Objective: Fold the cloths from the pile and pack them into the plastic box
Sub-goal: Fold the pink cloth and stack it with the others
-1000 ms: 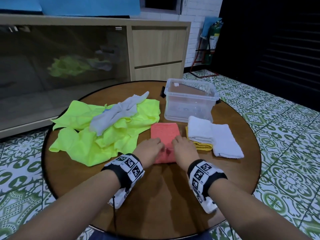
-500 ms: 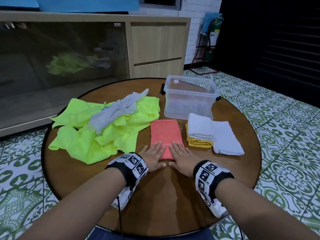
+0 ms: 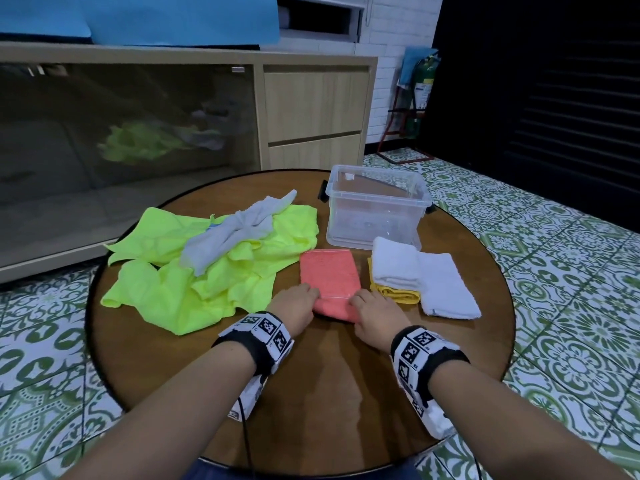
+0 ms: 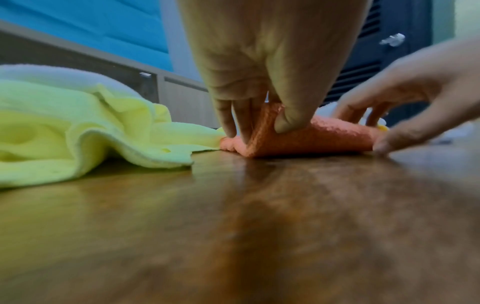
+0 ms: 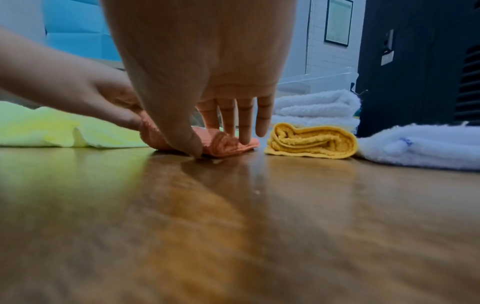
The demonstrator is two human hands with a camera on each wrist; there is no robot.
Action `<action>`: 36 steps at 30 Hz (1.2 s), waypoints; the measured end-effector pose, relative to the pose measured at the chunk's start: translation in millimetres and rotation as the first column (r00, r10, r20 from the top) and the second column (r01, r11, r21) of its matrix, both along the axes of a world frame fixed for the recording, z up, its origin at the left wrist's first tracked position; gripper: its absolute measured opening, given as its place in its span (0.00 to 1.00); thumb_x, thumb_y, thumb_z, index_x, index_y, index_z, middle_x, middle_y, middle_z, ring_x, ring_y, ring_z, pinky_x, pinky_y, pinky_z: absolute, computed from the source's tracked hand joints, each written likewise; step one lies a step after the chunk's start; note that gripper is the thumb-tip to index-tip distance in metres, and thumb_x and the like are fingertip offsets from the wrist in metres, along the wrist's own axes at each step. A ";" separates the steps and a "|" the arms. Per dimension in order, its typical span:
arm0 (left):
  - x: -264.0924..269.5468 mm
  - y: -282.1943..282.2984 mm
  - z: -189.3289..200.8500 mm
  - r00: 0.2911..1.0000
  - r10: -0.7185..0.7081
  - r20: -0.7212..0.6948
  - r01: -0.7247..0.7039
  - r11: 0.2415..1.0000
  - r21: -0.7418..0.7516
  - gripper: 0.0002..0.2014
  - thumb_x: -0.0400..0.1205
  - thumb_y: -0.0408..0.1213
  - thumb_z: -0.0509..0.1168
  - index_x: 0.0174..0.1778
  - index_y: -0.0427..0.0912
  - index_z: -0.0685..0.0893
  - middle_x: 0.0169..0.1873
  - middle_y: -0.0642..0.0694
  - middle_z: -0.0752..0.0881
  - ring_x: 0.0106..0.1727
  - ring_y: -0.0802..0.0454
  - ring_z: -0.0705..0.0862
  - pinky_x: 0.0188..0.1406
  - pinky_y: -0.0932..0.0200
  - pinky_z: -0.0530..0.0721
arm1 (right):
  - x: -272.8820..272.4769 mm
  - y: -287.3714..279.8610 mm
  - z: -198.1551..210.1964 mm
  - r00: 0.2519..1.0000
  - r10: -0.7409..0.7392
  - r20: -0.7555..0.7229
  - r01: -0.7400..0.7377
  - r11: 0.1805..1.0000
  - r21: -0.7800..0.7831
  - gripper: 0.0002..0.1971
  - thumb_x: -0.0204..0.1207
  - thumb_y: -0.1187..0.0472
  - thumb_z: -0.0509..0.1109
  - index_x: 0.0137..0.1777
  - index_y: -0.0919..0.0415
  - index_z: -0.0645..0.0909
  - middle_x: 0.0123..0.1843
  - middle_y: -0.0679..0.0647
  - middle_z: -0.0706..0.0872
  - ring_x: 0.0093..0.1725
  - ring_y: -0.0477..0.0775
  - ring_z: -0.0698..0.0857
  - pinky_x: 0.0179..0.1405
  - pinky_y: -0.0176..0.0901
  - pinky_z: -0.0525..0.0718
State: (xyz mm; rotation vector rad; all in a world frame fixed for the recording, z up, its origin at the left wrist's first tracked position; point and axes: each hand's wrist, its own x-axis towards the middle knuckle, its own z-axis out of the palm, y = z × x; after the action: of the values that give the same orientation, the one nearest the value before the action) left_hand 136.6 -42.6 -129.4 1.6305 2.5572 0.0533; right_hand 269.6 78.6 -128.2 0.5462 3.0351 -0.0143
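Note:
A coral cloth (image 3: 329,278), folded into a long strip, lies mid-table in front of the clear plastic box (image 3: 374,216), which looks empty. My left hand (image 3: 311,299) pinches its near left corner; in the left wrist view thumb and fingers (image 4: 285,123) hold that edge raised off the wood. My right hand (image 3: 358,303) holds the near right corner, thumb (image 5: 187,142) in front and fingers over the curled edge of the coral cloth (image 5: 223,144). The pile of neon yellow cloths (image 3: 194,271) with a grey cloth (image 3: 235,233) on top lies to the left.
Right of the coral cloth, a folded white towel (image 3: 394,265) rests on a folded yellow cloth (image 3: 398,294), beside another folded white towel (image 3: 446,289). The round wooden table (image 3: 329,393) has bare wood near me. A cabinet (image 3: 311,116) stands behind, with tiled floor around.
Both hands slid back along the coral cloth to its near end, lay flat there, and now curl round the near corners, lifting that edge.

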 end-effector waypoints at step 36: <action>-24.3 0.4 1.3 0.791 0.374 0.483 -0.443 0.896 0.030 0.11 0.80 0.41 0.65 0.58 0.47 0.79 0.57 0.44 0.76 0.57 0.46 0.80 0.56 0.59 0.76 | -54.8 8.0 1.6 0.916 -0.397 -0.055 0.334 0.833 -0.441 0.16 0.81 0.55 0.64 0.64 0.60 0.69 0.59 0.60 0.84 0.58 0.60 0.83 0.57 0.48 0.79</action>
State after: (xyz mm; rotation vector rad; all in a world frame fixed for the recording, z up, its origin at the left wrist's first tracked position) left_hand 112.3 -42.2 -128.1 0.9005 2.4912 0.6022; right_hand 214.8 86.6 -126.6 1.1060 2.8580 -0.7441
